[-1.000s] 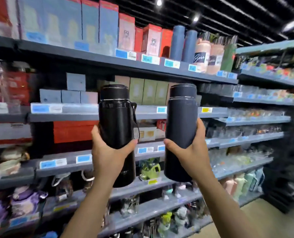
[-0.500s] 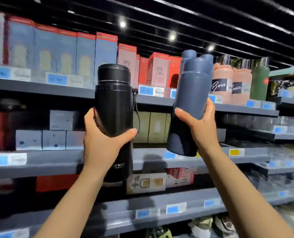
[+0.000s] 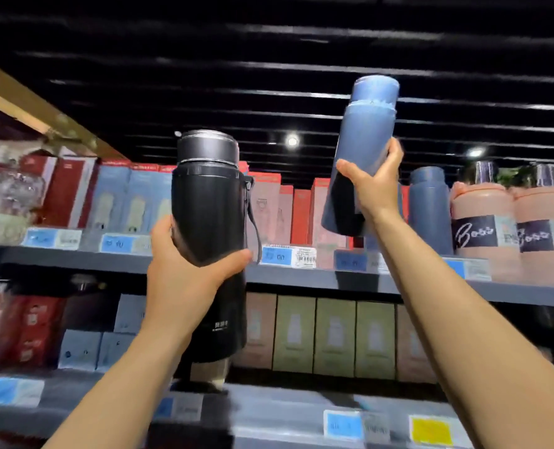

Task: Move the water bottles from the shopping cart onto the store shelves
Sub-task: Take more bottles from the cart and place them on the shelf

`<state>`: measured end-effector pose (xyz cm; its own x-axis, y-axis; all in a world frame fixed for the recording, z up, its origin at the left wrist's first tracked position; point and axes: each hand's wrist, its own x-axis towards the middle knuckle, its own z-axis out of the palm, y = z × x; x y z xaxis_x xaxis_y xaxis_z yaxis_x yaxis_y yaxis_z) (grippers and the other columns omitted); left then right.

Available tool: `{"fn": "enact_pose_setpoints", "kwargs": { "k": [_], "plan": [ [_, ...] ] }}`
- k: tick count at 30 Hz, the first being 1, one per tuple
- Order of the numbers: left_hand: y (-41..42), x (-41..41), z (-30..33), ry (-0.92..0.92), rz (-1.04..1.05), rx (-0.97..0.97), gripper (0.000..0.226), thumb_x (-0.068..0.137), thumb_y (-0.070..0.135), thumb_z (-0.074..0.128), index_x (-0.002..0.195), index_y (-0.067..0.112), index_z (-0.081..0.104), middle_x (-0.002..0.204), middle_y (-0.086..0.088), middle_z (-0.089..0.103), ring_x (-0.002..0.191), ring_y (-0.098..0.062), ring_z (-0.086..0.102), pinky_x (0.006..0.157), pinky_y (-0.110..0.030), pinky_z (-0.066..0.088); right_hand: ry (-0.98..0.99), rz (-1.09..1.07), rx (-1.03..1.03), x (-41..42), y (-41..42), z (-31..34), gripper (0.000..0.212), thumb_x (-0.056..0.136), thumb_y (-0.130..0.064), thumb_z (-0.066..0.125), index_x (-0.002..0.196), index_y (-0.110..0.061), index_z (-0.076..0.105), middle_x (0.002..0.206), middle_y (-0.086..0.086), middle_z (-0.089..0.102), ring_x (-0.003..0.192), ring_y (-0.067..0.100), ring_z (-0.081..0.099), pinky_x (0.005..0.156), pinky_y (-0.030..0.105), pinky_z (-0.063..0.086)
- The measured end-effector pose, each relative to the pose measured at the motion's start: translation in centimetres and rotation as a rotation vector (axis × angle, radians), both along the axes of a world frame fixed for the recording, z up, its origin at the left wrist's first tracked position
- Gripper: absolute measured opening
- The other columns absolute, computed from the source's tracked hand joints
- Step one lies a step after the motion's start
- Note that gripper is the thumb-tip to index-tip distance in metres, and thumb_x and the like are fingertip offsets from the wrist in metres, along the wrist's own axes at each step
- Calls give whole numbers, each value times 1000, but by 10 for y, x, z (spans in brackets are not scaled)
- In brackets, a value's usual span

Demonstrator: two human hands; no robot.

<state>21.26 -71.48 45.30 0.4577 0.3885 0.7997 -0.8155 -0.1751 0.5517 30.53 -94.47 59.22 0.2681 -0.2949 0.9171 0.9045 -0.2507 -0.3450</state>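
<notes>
Water bottles fill both my hands: my left hand [image 3: 188, 283] wraps its fingers and thumb round the middle of a tall matte-black steel flask [image 3: 209, 228] with a wide screw cap and a dark carry strap, held upright at about nine o'clock from the frame's centre. My right hand [image 3: 374, 186] grips the lower half of a slim matte navy-blue cylindrical bottle [image 3: 363, 144], raised high at about one o'clock and tilted, its base nearest the grey top shelf [image 3: 301, 277].

Neither bottle is on a shelf yet. I judge the navy one is headed for the gap beside a matching navy bottle [image 3: 429, 212] standing at three o'clock from my right hand. The risk I see: coming in tilted, its base could catch the shelf lip or knock that neighbour and the red cartons [image 3: 301, 215] behind. With both hands full, I could not catch a toppled bottle.

Readable writing is scarce. The peach-pink jugs [image 3: 483, 228] at far three o'clock carry a dark band with white script that looks like "Boss". The black flask bears small pale print low on its body, too blurred to read. Blue price tags [image 3: 277, 256] line the shelf edge, illegible.
</notes>
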Motion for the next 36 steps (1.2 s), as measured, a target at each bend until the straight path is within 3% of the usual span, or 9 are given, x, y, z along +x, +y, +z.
{"fn": "enact_pose_setpoints", "kwargs": {
  "k": [1, 3, 8, 11, 16, 20, 25, 31, 36],
  "plan": [
    [-8, 1, 4, -12, 11, 3, 81, 58, 23, 88, 126, 27, 44, 110, 17, 58, 99, -3, 58, 74, -20, 44, -4, 1, -6, 10, -1, 5, 94, 74, -25, 78, 147, -14, 20, 136, -3, 39, 120, 11, 45, 91, 9, 40],
    [-21, 3, 10, -15, 36, 8, 75, 58, 24, 88, 118, 31, 43, 105, 20, 56, 96, 1, 57, 72, -19, 43, -4, -44, -30, 26, -4, 6, 102, 71, -29, 81, 149, -15, 16, 145, 2, 38, 128, 17, 43, 106, 29, 40],
    [-45, 8, 8, -9, 79, 35, 79, 58, 26, 88, 123, 30, 43, 106, 19, 55, 95, 0, 57, 74, -23, 46, 79, -168, -140, 55, -14, -8, 105, 66, -36, 84, 147, -20, 18, 144, 4, 40, 125, 21, 46, 104, 43, 42],
    [-56, 10, 4, 22, 72, 44, 83, 60, 26, 87, 128, 33, 39, 105, 24, 53, 93, 4, 56, 70, -18, 44, 221, -217, -220, 67, -22, -18, 99, 69, -39, 83, 144, -20, 20, 141, 6, 41, 123, 27, 46, 100, 42, 43],
    [-62, 19, 2, 59, 58, 51, 79, 61, 22, 87, 122, 35, 38, 101, 25, 52, 89, 6, 55, 67, -16, 41, 445, -288, -318, 73, -30, -23, 92, 69, -45, 82, 138, -17, 28, 129, 6, 51, 110, 29, 55, 78, 35, 42],
    [-63, 28, 1, 69, 30, 33, 78, 60, 22, 88, 120, 36, 39, 103, 23, 55, 90, 5, 56, 71, -20, 43, 532, -388, -361, 71, -31, -19, 95, 71, -51, 78, 141, -13, 26, 128, 8, 54, 109, 31, 57, 77, 35, 43],
    [-62, 35, -2, 77, 4, 50, 82, 60, 23, 88, 126, 32, 40, 105, 21, 56, 90, 4, 57, 68, -16, 42, 521, -658, -397, 71, -28, -24, 95, 74, -61, 69, 141, -10, 25, 119, 9, 59, 107, 32, 59, 70, 35, 39],
    [-59, 43, -7, 76, -32, 54, 86, 60, 23, 88, 130, 33, 38, 105, 22, 55, 92, 3, 57, 69, -17, 42, 504, -775, -402, 69, -24, -29, 89, 77, -60, 68, 138, -8, 29, 113, 11, 61, 102, 34, 61, 66, 35, 40],
    [-52, 47, -8, 72, -48, 50, 88, 60, 23, 87, 132, 32, 37, 106, 21, 54, 93, 1, 56, 69, -17, 42, 491, -888, -402, 68, -23, -33, 96, 76, -67, 63, 141, -7, 27, 128, 14, 51, 110, 37, 57, 69, 37, 39]
  ]
}}
